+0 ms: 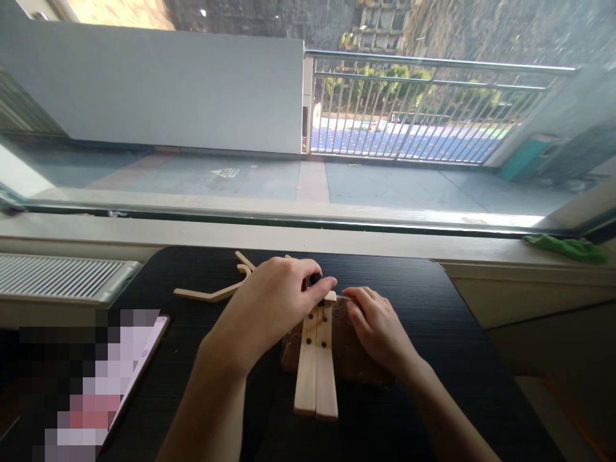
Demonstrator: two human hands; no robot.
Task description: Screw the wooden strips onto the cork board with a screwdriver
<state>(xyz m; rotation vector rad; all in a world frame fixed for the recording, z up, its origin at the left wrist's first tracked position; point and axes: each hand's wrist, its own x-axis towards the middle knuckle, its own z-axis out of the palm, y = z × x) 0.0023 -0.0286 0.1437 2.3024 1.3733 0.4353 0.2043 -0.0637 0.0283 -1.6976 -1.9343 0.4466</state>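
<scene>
The left hand (274, 308) clamps a small dark-and-red object (316, 280) at the far end of two pale wooden strips (316, 378), laid across a brown block (351, 356) on a black table (418, 295). The right hand (380, 330) rests against the block — whether it grips anything, I cannot tell. Close work there seems in hand — the next move likely needs steady strips.

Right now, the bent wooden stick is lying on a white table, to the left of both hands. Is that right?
Not quite: the table is black, not white, as the head view shows. The bent wooden stick does lie on it, to the left of both the left hand and the right hand.
</scene>
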